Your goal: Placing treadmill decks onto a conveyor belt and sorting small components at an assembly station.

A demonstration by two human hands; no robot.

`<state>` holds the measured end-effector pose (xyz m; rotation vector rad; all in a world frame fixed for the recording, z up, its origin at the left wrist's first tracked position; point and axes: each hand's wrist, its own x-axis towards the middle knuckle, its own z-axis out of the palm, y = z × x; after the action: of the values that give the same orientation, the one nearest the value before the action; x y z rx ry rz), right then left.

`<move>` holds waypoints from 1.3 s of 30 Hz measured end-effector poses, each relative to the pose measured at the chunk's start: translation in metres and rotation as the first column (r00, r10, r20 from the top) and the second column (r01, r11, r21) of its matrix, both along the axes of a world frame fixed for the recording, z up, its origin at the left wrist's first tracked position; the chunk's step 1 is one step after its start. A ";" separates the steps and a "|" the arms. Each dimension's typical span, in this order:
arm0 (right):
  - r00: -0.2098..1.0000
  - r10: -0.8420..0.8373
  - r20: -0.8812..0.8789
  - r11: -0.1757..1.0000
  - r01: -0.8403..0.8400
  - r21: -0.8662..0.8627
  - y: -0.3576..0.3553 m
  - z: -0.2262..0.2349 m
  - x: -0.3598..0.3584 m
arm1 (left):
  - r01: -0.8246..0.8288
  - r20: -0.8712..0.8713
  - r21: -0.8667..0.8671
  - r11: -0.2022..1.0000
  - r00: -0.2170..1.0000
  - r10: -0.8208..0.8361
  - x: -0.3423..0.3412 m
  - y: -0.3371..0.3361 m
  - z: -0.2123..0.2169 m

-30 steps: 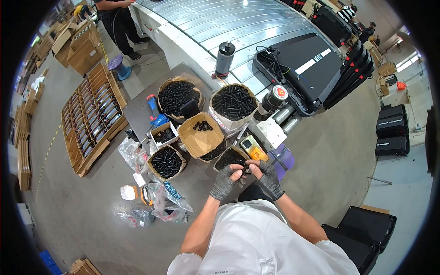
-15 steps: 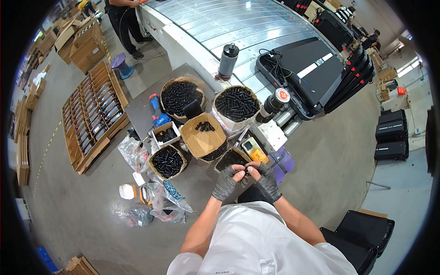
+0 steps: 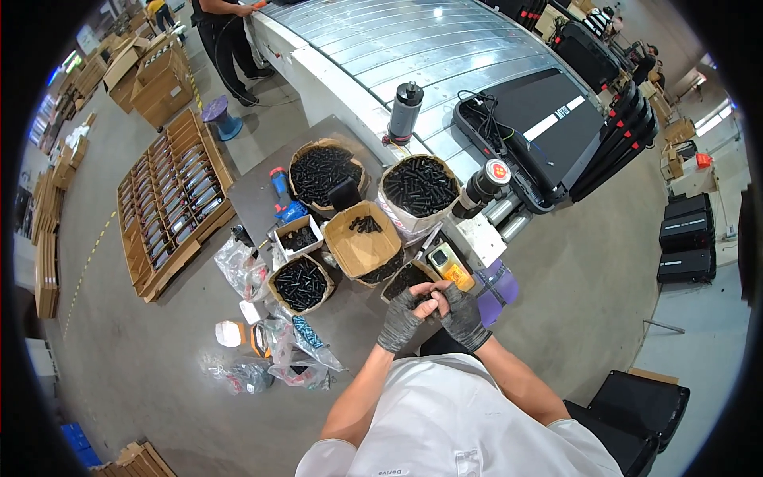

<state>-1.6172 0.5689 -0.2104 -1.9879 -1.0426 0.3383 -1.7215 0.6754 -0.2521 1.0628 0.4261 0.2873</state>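
Observation:
My left hand and my right hand, both in grey fingerless gloves, meet with fingers pinched together close to my body. Whatever lies between the fingertips is too small and hidden to make out. Just beyond them, partly covered by my fingers, a small box contains small dark parts. Farther off, a shallow cardboard box carries a little heap of black screws. Around it stand several containers of black screws, among them a round-looking bag and a box. A yellow-backed phone rests right of my hands.
A blue power tool lies at the table's left side. Plastic bags spread nearer left. A roller conveyor bears a black machine base and a cylindrical motor. A person stands at the far left.
The whole view has shifted slightly, with things appearing a little to the right. My hands stay together, the fingers now more tightly overlapped.

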 end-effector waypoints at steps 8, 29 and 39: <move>0.988 -0.048 -0.146 0.997 0.057 0.057 0.025 -0.008 -0.004 | -0.056 -0.184 0.239 0.969 0.978 0.102 -0.011 0.017 0.004; 0.729 -0.092 -0.679 0.987 0.158 0.035 0.029 -0.096 0.009 | -0.248 -0.466 0.710 0.659 0.536 0.704 0.065 0.165 -0.093; 0.681 -0.169 -0.713 0.976 0.215 -0.026 -0.002 -0.100 0.024 | -0.167 -0.485 0.748 0.643 0.524 0.700 0.068 0.164 -0.096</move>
<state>-1.5932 0.5671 -0.3107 -1.6476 -0.3258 0.8704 -1.6537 0.8391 -0.3485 1.7243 1.5026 0.4916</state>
